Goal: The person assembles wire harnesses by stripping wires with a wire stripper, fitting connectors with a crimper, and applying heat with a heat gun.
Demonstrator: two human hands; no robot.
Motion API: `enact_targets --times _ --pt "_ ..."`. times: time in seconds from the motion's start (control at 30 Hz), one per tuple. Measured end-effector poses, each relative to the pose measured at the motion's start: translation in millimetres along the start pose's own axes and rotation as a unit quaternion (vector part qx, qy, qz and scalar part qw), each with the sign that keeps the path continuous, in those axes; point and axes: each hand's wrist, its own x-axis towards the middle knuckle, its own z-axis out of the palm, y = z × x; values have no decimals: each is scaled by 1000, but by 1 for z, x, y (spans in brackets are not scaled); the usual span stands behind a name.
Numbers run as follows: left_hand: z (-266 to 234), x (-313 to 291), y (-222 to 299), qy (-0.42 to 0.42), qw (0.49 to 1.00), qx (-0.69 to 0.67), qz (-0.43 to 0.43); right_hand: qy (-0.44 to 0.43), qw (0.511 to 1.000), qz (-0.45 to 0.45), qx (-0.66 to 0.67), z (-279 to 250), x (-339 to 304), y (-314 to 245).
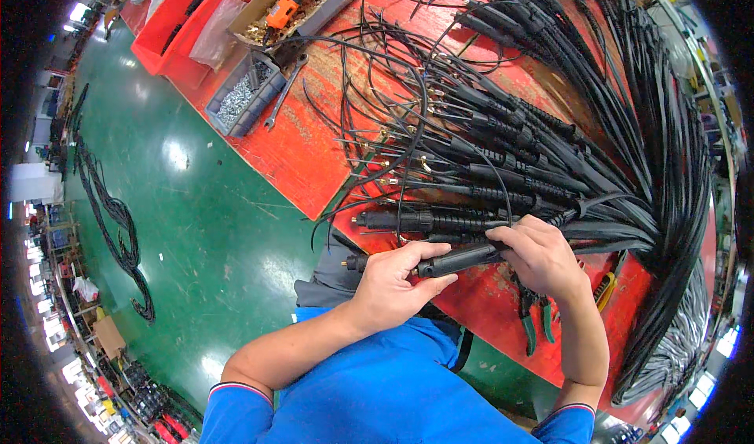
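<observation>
Both of my hands hold a long black cable connector level above the near edge of the red workbench. My left hand is closed around its left part, thumb and forefinger bracketing the dark body; a brass-tipped end pokes out on the far left. Gripping the right part from above, my right hand has its fingers bent and thumb against it. Just beyond lies another black connector with a brass tip, beside a thick row of black cables with thin wire ends.
Green-handled pliers and a yellow-handled tool lie right of my body. At the back left are a grey bin of screws, a wrench, a box with an orange tool and a red bin. Cables lie on the green floor.
</observation>
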Motion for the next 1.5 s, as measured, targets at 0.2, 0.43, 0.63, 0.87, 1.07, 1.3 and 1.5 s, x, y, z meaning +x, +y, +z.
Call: enact_targets --times 0.2,0.43,0.63,0.87,1.07,1.3,1.5 --pt "1 3 -2 -5 1000 18 4 -9 1000 -3 4 -1 -2 0" --pt "4 0 -5 7 1000 -16 -23 -65 998 -15 0 -13 3 -1" --pt "4 1 0 -14 994 -54 -92 -66 997 -1 -28 -26 1 8" --pt "3 0 0 11 996 -52 -67 -11 991 70 112 -16 -7 15" --pt "5 -1 -1 18 997 -46 -55 -3 993 -2 115 -15 -7 18" --pt "4 1 7 5 999 14 -46 2 988 16 153 -14 -11 19" --pt "5 0 7 -9 997 9 -78 12 986 2 165 -13 -10 18"
